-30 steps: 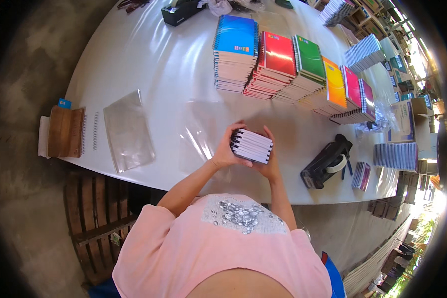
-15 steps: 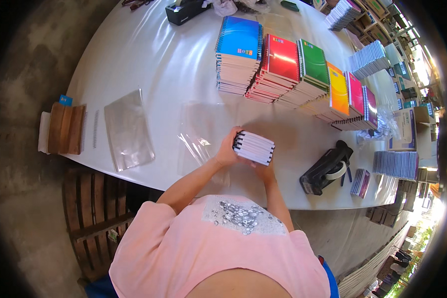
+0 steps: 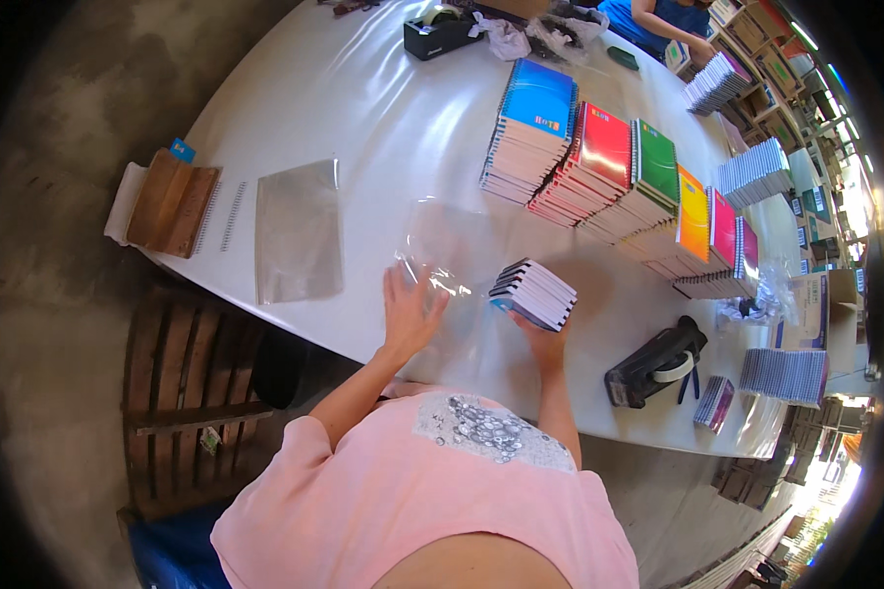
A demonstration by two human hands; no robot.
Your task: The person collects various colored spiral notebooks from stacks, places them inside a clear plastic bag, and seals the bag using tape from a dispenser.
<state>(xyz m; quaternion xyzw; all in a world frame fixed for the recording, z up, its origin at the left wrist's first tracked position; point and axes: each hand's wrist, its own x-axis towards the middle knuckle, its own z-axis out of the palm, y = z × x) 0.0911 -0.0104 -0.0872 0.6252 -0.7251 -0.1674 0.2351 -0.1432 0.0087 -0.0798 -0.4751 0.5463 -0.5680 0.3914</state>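
My right hand (image 3: 543, 340) grips a small stack of spiral notebooks (image 3: 538, 293) from its near side, with the white page edges turned up and a bit of blue cover at the left. My left hand (image 3: 413, 312) is off the stack, its fingers spread over the near-left part of a clear plastic bag (image 3: 444, 228). Whether the fingertips press on the film I cannot tell. This bag lies flat on the white table (image 3: 363, 128). Further left rests a greyish pile of clear plastic bags (image 3: 300, 231).
Tall piles of blue notebooks (image 3: 540, 96), red notebooks (image 3: 601, 147) and other colours stand beyond my hands. A black tape dispenser (image 3: 648, 368) sits at the right, another tape dispenser (image 3: 442, 34) at the back. A wooden holder (image 3: 174, 204) is at the left edge. A co-worker's hand (image 3: 699, 49) touches far-right notebooks.
My left hand has let go of the notebook stack and moved left to the clear bag. The stack, now in my right hand alone, is tilted differently. A co-worker has come into view.
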